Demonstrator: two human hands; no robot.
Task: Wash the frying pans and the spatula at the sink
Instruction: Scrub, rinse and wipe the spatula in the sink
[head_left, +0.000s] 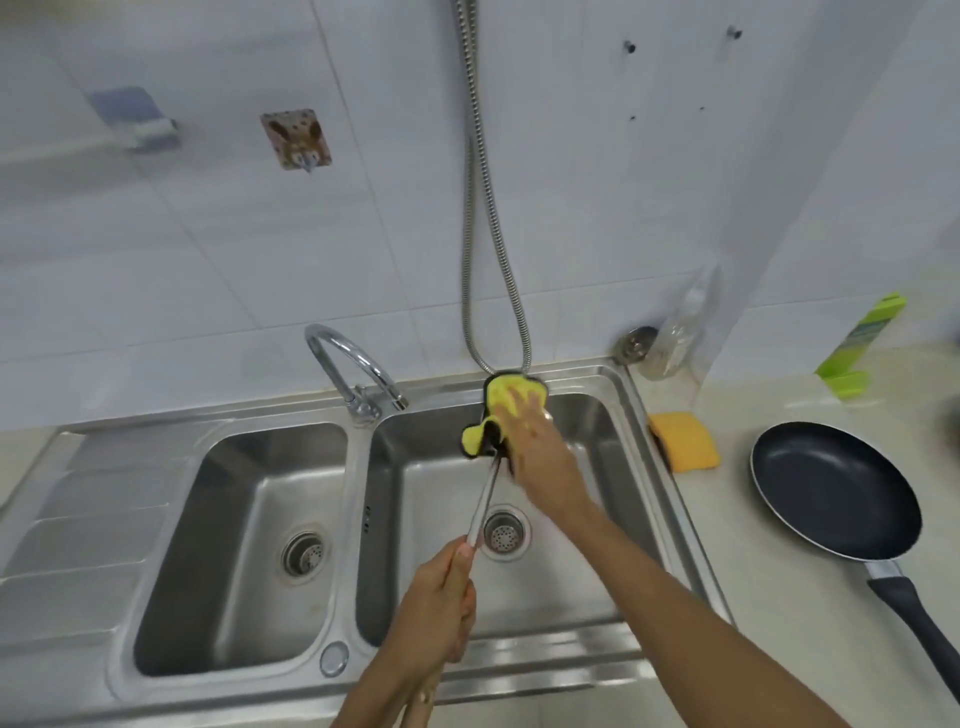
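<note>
On the far left, the ribbed draining board (78, 525) of a stainless steel double sink slopes toward the left basin (244, 540), which holds only its drain strainer (304, 552). On the tiled wall above hang a blurred bluish holder (137, 117) and a small patterned hook plate (296, 137). A curved chrome tap (353, 371) stands on the divider between the basins, its spout reaching toward the right basin (415, 545). Over that basin the left hand (439, 603) has its fingers wrapped tightly around the lower end of the spatula (485, 501), whose metal handle rises away from the person above the drain (503, 530). The spatula's dark head is mostly wrapped in a yellow cleaning cloth (501, 402), and the right hand (532, 441) lies flat over the cloth, fingers extended and close together, pressing it onto the head near the basin's back edge. A flexible metal hose (475, 208) hangs down the wall to just behind the cloth. Right of the sink, an orange sponge (685, 441) lies on the counter (779, 395) touching the sink rim, with a clear bottle (675, 338) behind it in the corner. Further right sits a dark non-stick frying pan (831, 488), empty, its black handle pointing toward the lower right, and a green object (862, 345) leans against the wall behind it.
</note>
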